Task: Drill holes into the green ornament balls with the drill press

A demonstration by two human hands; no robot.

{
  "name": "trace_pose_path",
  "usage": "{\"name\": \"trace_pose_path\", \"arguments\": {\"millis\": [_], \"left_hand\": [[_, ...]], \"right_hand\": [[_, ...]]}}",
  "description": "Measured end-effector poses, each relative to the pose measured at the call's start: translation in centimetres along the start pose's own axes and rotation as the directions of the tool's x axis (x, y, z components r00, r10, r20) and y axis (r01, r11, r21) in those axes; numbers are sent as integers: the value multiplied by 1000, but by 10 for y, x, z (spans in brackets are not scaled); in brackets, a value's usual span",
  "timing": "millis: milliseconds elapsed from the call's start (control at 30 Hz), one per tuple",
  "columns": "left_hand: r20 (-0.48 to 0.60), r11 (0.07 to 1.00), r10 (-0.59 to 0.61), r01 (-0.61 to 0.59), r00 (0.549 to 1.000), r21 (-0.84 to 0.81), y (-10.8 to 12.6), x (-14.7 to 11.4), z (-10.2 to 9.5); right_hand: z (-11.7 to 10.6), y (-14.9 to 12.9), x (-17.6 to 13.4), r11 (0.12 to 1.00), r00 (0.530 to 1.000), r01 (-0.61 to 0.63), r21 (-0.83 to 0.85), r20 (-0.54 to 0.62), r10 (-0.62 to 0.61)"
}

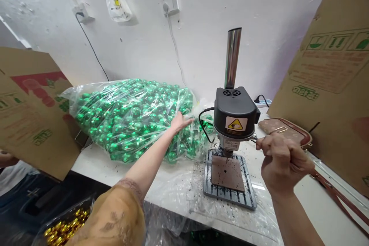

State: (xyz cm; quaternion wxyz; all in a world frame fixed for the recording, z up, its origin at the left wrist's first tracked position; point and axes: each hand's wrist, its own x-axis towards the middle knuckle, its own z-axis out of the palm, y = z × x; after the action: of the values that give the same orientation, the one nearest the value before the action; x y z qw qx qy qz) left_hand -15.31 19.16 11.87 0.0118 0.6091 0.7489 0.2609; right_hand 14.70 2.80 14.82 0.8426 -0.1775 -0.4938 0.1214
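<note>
A large clear plastic bag full of shiny green balls lies on its side on the table. My left hand rests on it near its mouth at the right end, with fingers stretched toward the loose plastic. Right of the bag stands a small drill press with a black motor housing and a steel column. Its slotted base carries a brown square plate with a dark hole, strewn with dark bits. My right hand is closed around the press's feed lever, mostly hidden in the fist.
Cardboard boxes stand at left and right. A brown handbag with a strap lies behind my right hand. Low at left are gold balls in a bag and another person's hand. Cables hang from wall sockets.
</note>
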Motion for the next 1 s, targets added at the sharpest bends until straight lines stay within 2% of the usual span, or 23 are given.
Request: {"name": "trace_pose_path", "arguments": {"millis": [133,267,433,533,600,667,700,733,767,800,833,867,900,933,1000], "left_hand": [[-9,999,38,-38,999,-25,0,-4,0],[-40,998,53,-55,998,-39,-8,-18,8],[18,995,29,-27,999,-96,-21,-35,19],[51,991,56,-49,997,-124,-20,-47,20],[-12,986,118,-119,993,-114,-18,-62,15],[-150,982,179,-186,972,-36,-22,-85,2],[-235,983,181,-181,955,23,-29,-100,-6],[-325,989,143,-124,935,79,-40,-117,-15],[-416,994,63,-18,907,110,-54,-134,-24],[-530,988,-47,117,847,99,-72,-151,-32],[-625,969,-150,238,766,59,-92,-167,-39],[-683,941,-247,338,688,0,-112,-181,-43],[-689,908,-345,413,638,-72,-131,-191,-44],[-642,880,-426,457,637,-130,-148,-198,-43],[-527,851,-500,502,687,-153,-172,-199,-36]], "right_hand": [[-1,0,1,1000,1000,4,7,27,-4],[-1,0,2,1000,999,-10,18,33,10],[-1,0,1,1000,999,-3,17,38,3],[-1,1,0,1000,1000,3,13,21,-3],[-1,1,0,1000,1000,3,7,17,-3],[-1,1,0,1000,1000,4,3,26,-4],[-2,1,0,1000,999,6,3,32,-6],[-2,1,1,1000,999,8,4,37,-8],[-2,1,1,1000,999,11,3,41,-11],[-3,0,1,1000,999,14,0,43,-14],[-3,0,0,1000,999,14,-2,41,-14],[-3,0,0,1000,999,10,-3,32,-10],[-3,0,0,1000,1000,2,-3,20,-2],[-3,0,0,1000,1000,-5,0,10,5],[-3,0,0,1000,1000,2,9,-1,-2]]}}
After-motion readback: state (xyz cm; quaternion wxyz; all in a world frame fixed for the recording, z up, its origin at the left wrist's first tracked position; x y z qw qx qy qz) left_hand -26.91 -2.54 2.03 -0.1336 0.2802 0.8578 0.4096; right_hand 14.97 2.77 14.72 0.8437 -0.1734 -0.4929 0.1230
